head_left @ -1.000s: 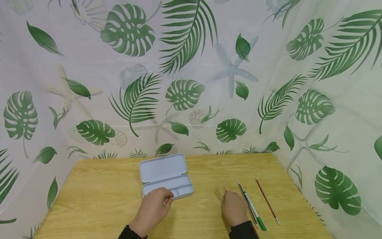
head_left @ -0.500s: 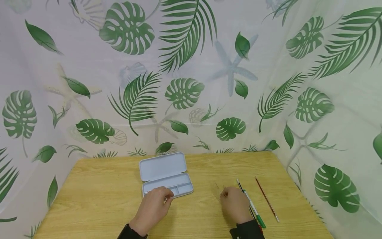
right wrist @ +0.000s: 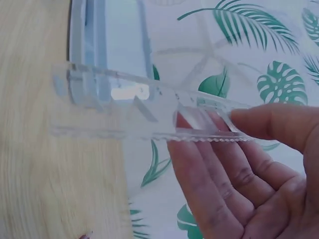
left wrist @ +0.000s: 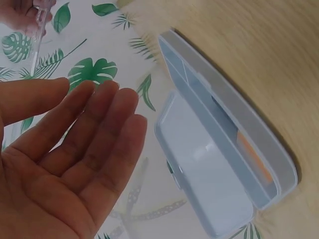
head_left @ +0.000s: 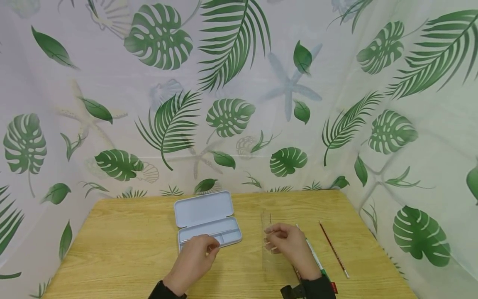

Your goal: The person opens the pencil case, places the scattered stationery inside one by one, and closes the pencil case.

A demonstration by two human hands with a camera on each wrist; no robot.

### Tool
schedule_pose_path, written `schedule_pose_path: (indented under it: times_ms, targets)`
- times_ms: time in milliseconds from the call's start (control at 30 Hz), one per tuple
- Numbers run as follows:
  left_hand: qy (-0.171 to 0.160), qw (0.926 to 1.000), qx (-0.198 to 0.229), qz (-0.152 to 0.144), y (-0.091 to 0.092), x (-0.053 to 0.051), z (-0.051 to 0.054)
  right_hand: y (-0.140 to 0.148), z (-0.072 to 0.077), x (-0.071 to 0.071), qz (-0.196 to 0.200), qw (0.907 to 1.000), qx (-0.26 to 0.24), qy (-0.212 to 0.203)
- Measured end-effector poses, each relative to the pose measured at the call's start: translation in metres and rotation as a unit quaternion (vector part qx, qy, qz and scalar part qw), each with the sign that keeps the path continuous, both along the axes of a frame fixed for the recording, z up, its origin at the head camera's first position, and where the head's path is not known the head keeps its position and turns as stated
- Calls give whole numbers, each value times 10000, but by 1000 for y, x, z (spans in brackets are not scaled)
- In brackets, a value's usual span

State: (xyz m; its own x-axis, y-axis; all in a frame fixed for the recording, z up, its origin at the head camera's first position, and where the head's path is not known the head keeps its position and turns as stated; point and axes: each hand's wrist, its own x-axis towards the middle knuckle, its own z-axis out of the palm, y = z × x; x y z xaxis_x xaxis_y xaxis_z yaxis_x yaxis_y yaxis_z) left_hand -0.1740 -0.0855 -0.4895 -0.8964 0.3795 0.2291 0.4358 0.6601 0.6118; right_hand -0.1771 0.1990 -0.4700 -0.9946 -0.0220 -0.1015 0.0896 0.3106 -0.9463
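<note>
Currently our right fingers (right wrist: 192, 174) pinch the clear ruler (right wrist: 119, 112), left fingers (left wrist: 117, 162) relaxed, empty; case (head_left: 203, 211) open, pencil (head_left: 334, 250) and marker (head_left: 315, 258) left outside.

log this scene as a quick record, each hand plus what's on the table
right hand: holds the clear ruler between thumb and fingers
clear ruler: held up, wavy along one long edge
left hand: fingers loosely extended, holding nothing
light blue case: lid open, on the table, its near edge partly hidden by the left hand in the head view
right side: green-and-white pen, partly hidden; reddish pencil
</note>
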Motion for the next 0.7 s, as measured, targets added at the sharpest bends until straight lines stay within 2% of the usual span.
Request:
schedule_pose_path:
  times_ms: [167,300,500,700]
  targets:
    - [-125,9993,301,-189,4,1,-3,-7,7,2,-3,9991,-415,85]
    - [-241,9976,570,-324,8,2,-4,-13,8,3,226,9972,-659,260]
    - [-776,9917,955,-380,15,6,-5,-24,6,6,493,9909,-1226,253]
    - [-1230,9807,1469,-401,21,8,-2,-33,3,9,538,9874,-1483,128]
